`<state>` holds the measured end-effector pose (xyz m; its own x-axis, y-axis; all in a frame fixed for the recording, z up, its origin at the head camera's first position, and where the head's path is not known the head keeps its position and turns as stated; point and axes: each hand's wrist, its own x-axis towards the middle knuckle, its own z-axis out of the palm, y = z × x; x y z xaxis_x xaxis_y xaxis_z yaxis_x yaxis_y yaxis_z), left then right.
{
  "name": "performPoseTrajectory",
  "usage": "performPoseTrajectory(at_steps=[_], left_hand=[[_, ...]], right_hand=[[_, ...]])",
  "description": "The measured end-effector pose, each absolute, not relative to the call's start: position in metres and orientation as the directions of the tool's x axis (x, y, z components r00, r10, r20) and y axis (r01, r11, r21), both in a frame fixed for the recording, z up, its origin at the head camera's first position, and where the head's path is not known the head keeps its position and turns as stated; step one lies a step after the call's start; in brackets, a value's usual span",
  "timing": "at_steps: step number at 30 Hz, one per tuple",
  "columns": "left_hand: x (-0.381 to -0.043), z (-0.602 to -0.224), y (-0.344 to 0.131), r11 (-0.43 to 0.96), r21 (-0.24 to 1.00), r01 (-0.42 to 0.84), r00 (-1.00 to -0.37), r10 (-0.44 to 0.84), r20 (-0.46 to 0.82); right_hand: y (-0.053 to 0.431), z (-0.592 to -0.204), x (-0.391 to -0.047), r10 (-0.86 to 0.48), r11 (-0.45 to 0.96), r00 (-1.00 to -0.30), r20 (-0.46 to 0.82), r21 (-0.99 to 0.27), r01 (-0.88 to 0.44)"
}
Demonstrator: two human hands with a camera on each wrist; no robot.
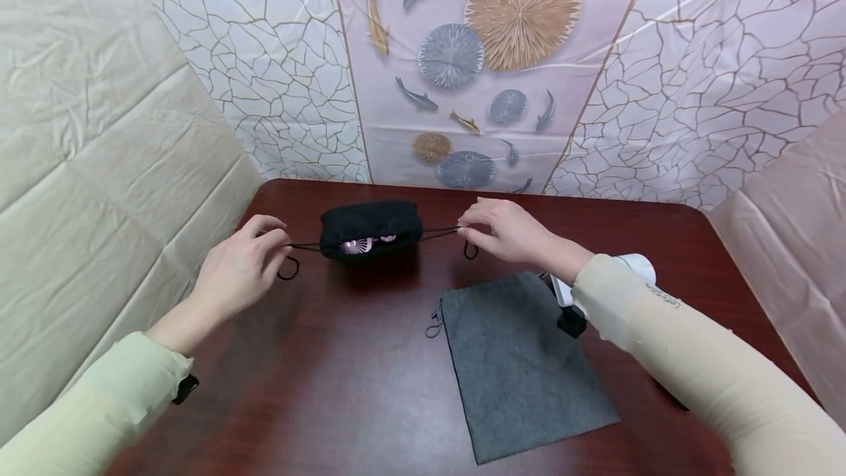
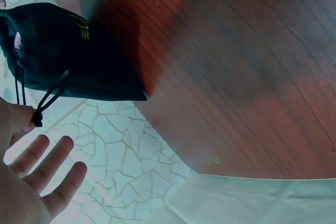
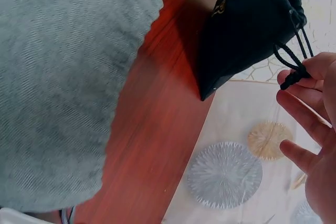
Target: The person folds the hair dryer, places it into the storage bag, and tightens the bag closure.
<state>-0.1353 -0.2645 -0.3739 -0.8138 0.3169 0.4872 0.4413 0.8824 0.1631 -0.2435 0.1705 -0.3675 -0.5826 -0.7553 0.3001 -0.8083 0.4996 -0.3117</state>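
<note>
A black drawstring pouch (image 1: 370, 219) stands on the table toward its back, mouth partly gathered, with something pink and white (image 1: 357, 246) showing inside the opening. My left hand (image 1: 241, 259) pinches the cord on the pouch's left side between thumb and forefinger; its other fingers are spread in the left wrist view. On the opposite side my right hand (image 1: 502, 230) pinches the other cord (image 3: 302, 69). Both cords run taut from the pouch, their knotted loops hanging below the fingers. Small gold lettering (image 2: 81, 26) marks the pouch's side.
A grey drawstring bag (image 1: 522, 366) lies flat on the dark red wooden table (image 1: 344, 388), right of centre. Partly hidden by the right forearm are a white object (image 1: 637, 267) and a small black block (image 1: 571, 322). Patterned cloth walls (image 1: 291, 57) surround the table.
</note>
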Motion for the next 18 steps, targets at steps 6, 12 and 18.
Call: performPoseTrajectory(at_steps=[6, 12, 18], left_hand=[[-0.137, -0.379, -0.28, 0.919, 0.196, 0.342, -0.861, 0.222, 0.458], [-0.138, -0.385, -0.295, 0.947, 0.237, 0.215, -0.91, 0.105, 0.402], [-0.147, -0.392, -0.298, 0.957, 0.267, 0.116, -0.946, 0.025, 0.324]], right_hand=[[0.19, -0.371, -0.237, -0.763, 0.514, -0.584, 0.278, -0.288, -0.808], [0.212, -0.379, -0.23, -0.761, 0.509, -0.581, 0.289, -0.289, -0.811], [0.217, -0.381, -0.22, -0.775, 0.475, -0.547, 0.317, -0.278, -0.835]])
